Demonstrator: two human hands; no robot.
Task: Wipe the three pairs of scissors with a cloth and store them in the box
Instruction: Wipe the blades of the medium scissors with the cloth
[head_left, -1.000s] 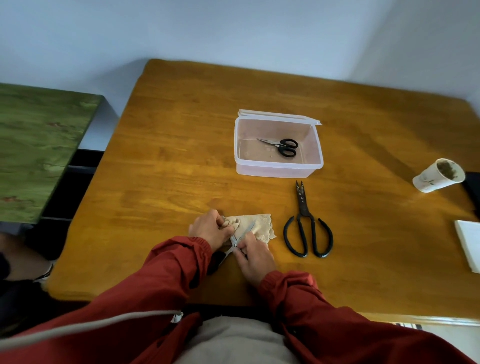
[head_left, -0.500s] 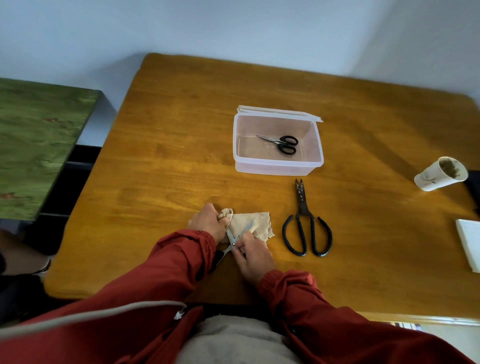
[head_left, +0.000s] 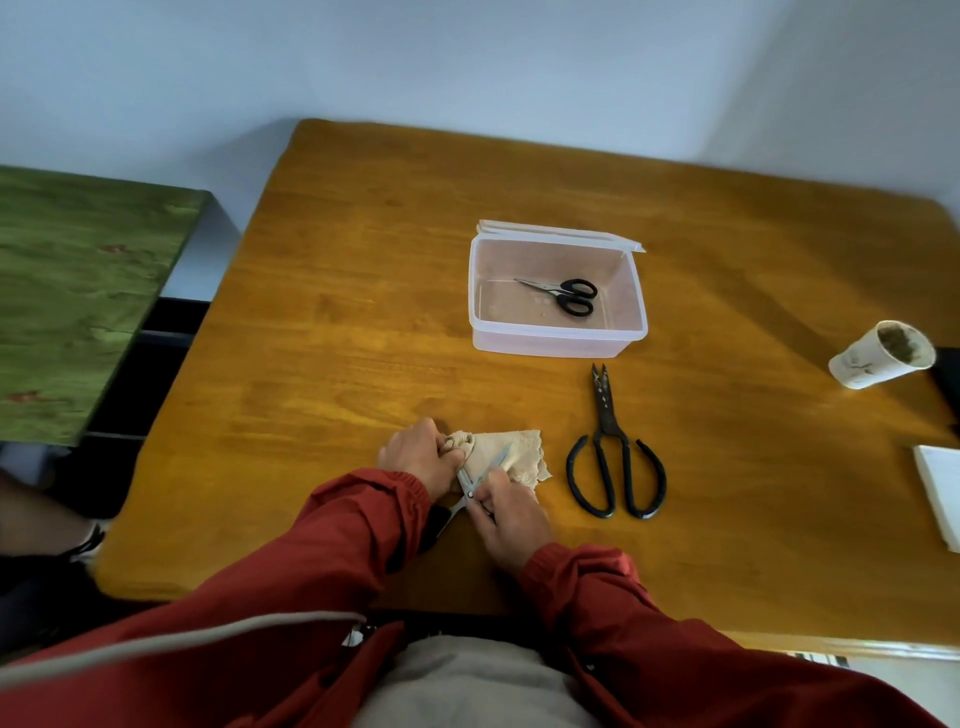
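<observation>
Head view: small scissors boxed in the box, left grip clutching cloth, right grip pinching silver scissors mid-wipe, large shears apparently left to do

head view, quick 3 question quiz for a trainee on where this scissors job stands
1. True or false: the large black scissors lie on the table, outside the box.
2. What does the left hand grip? A the cloth; B a paper cup; C the box lid.
3. Fill in: the right hand pinches the grey scissors, and the box holds ___ pair.

Key: 1 true; 2 A; 3 one, the small black-handled scissors.
</observation>
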